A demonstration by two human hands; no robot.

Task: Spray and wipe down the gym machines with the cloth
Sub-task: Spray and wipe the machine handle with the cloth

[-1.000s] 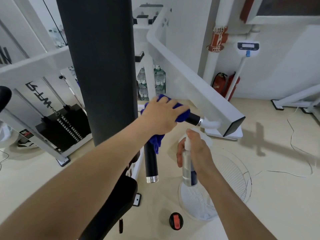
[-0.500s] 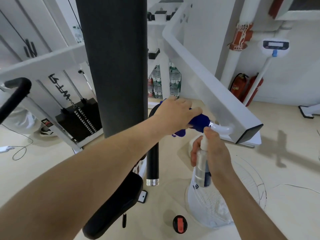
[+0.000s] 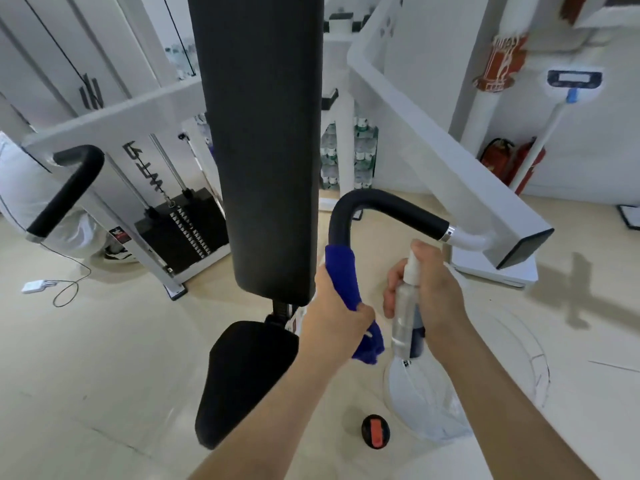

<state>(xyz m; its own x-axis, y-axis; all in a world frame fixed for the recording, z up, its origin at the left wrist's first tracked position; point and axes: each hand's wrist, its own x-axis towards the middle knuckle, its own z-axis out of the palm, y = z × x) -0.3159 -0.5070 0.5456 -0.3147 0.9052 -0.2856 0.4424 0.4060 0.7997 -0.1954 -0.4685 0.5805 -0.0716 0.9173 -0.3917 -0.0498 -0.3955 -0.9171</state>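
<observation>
left hand [image 3: 332, 317] is clenched round the blue cloth [image 3: 341, 271], which is wrapped round the lower leg of the black padded handle [image 3: 391, 207]; left fingers [image 3: 363, 311] curl across the front of the leg, and a loose tail of cloth hangs just below them

key relation: this leg's long axis runs near vertical through the fist; straight above the fingers it meets the bend, then the grip runs off to the right toward the white frame arm [image 3: 450, 161]; the bare foam is all above and right of the fingers; the leg's free end below them is hidden by hand and cloth

right hand [image 3: 436, 292] is grasping the clear spray bottle [image 3: 405, 306], upright, pump head on top; right fingers [image 3: 393, 282] wrap the body, one finger up at the pump; bottle sits just right of the cloth, apart from it; can't tell which way the nozzle faces

back pad [image 3: 263, 133] stands just left of the left hand, not touching as far as I can see

judgement: mid-wipe on this handle; left hand is the nearer one, already on it; next stroke should follow the leg axis, up and round the bend; risk is the cloth bunching at the curve
</observation>
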